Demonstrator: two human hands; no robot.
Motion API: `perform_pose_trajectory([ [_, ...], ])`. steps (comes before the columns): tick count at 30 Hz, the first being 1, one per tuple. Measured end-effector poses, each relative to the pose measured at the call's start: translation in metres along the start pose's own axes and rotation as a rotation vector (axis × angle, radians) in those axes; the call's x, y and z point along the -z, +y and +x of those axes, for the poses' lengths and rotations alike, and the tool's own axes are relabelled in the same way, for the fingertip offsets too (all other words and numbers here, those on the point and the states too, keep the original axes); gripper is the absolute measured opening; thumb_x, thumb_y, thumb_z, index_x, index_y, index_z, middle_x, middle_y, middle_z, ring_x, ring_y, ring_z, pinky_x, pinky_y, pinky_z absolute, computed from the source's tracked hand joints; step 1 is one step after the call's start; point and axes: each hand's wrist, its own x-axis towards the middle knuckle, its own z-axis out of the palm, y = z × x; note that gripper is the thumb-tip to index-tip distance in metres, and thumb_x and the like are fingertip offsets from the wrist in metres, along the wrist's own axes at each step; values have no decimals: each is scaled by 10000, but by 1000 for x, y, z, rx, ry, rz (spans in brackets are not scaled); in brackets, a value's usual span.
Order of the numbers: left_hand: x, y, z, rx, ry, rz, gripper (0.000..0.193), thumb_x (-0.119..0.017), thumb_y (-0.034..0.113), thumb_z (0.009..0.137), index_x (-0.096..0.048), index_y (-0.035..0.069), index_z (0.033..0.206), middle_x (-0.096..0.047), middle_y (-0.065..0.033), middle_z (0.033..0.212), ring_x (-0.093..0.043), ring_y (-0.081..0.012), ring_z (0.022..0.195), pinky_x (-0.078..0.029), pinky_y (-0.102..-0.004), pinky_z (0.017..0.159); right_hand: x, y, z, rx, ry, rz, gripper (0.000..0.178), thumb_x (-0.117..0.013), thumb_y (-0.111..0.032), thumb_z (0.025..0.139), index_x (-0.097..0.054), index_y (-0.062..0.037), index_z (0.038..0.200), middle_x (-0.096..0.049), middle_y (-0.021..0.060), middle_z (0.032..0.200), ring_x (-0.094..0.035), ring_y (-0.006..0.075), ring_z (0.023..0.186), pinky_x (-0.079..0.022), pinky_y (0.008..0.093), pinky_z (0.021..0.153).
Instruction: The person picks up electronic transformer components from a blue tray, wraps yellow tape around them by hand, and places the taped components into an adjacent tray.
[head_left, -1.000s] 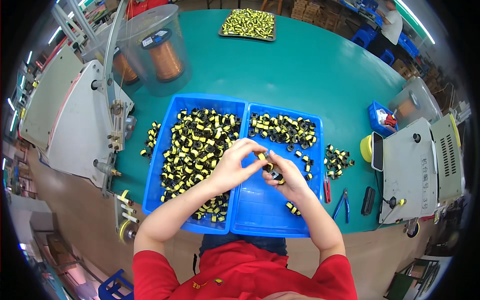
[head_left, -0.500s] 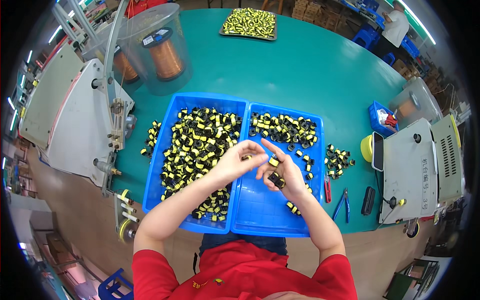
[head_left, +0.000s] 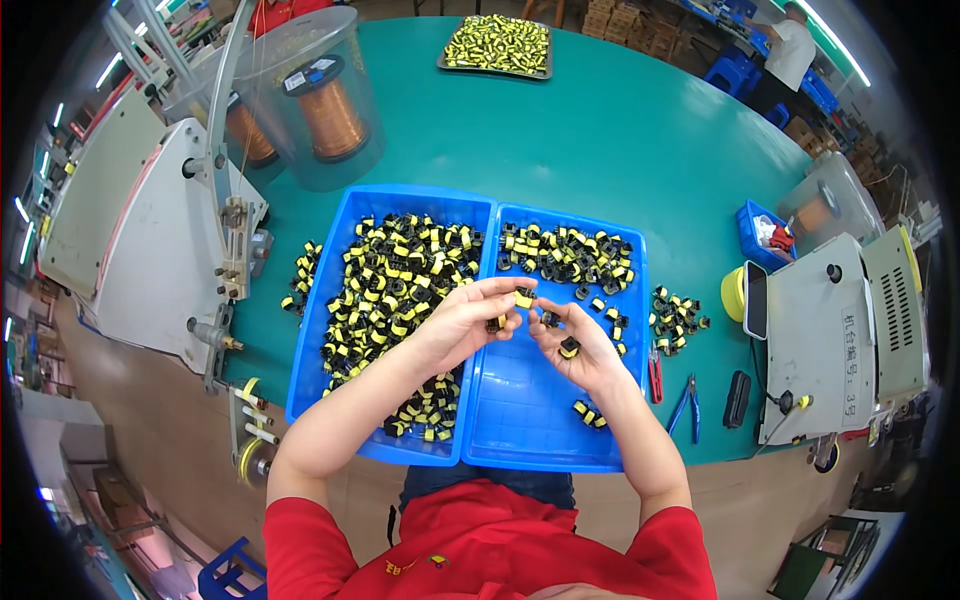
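Note:
My left hand (head_left: 465,325) pinches a small transformer coil (head_left: 524,298), black with yellow tape, between its fingertips. A second coil (head_left: 495,324) is tucked in its curled fingers. Just to the right, my right hand (head_left: 590,355) is closed round another coil (head_left: 549,318) at the fingertips, with one more coil (head_left: 569,347) against the palm. Both hands are above the right blue tray (head_left: 515,420), which holds a cluster of coils (head_left: 575,260) at its far end and a few along its right side. The left blue tray (head_left: 318,330) is heaped with similar coils (head_left: 400,285).
Loose coils (head_left: 677,318) lie right of the trays, near red-handled pliers (head_left: 655,378), blue pliers (head_left: 686,408) and a black case (head_left: 737,400). Machines (head_left: 165,240) flank the green table (head_left: 600,120). A dark tray (head_left: 497,74) of coils sits far back, copper wire spools (head_left: 333,115) at the left.
A coil that was at my right fingertips is now pinched in my left hand. My right hand has drawn slightly right, and its fingers have curled round its remaining coils.

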Motion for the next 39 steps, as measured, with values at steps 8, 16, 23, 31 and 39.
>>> perform_pose_trajectory([
  [8, -14, -9, 0, -34, 192, 562, 303, -655, 181, 846, -524, 26, 1070, -539, -35, 926, -524, -76, 757, -440, -273, 611, -11, 5, -26, 246, -311, -550, 450, -303, -351, 973, -322, -126, 1362, -544, 104, 752, -412, 105, 474, -288, 222, 392],
  [16, -13, -3, -3, 1, 81, 323, 349, -621, 175, 874, -518, 4, 1160, -568, -56, 1026, -475, -52, 717, -366, -185, 516, -5, 5, -19, 101, -350, -389, 424, -321, -401, 958, -419, -110, 1252, -469, 50, 664, -366, 101, 472, -273, 215, 396],
  [23, -6, 2, -2, 92, -13, -98, 337, -526, 174, 921, -498, 3, 1210, -538, -51, 1038, -440, -85, 673, -355, -198, 522, 15, 6, 10, -32, -76, 120, 347, -359, -247, 926, -422, 26, 1131, -503, 101, 901, -524, 202, 768, -491, 303, 709],
  [31, -13, 0, -4, 93, 116, 11, 200, -566, 258, 898, -542, 73, 969, -547, -18, 901, -542, -106, 829, -434, -261, 595, -7, 13, -13, 630, -337, -551, 484, -311, -269, 957, -320, 21, 1344, -443, 203, 1310, -475, 267, 1172, -374, 407, 1000],
  [39, -16, -30, 0, -317, 178, 714, 293, -734, 105, 769, -540, 67, 986, -561, 5, 854, -491, -47, 590, -386, -188, 487, -8, 25, -12, 612, -467, -568, 538, -295, -353, 967, -299, -33, 1398, -336, 129, 1434, -328, 250, 1313, -266, 371, 1071],
])
